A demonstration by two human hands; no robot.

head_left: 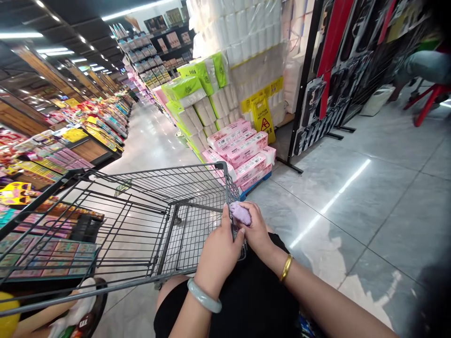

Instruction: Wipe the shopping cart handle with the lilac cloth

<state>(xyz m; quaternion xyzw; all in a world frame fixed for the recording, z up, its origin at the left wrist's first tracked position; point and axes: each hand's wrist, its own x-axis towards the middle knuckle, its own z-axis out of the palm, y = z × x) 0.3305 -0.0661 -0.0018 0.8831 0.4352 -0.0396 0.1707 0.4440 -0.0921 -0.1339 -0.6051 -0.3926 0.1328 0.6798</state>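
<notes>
My left hand (pixel 219 251), with a pale jade bangle at the wrist, is closed on the near corner of a grey wire shopping cart (pixel 134 206). My right hand (pixel 256 230), wearing a gold bangle, pinches a small lilac cloth-like object (pixel 241 213) against the same cart corner. The two hands touch each other there. The cart basket holds nothing that I can see.
Pink tissue packs (pixel 243 152) and green-wrapped paper rolls (pixel 197 98) are stacked ahead, with a yellow wet-floor sign (pixel 264 123) beside them. A black display rack (pixel 317 112) stands to the right. Low goods shelves (pixel 49 159) line the left. A red stool (pixel 428 101) with a seated person is far right.
</notes>
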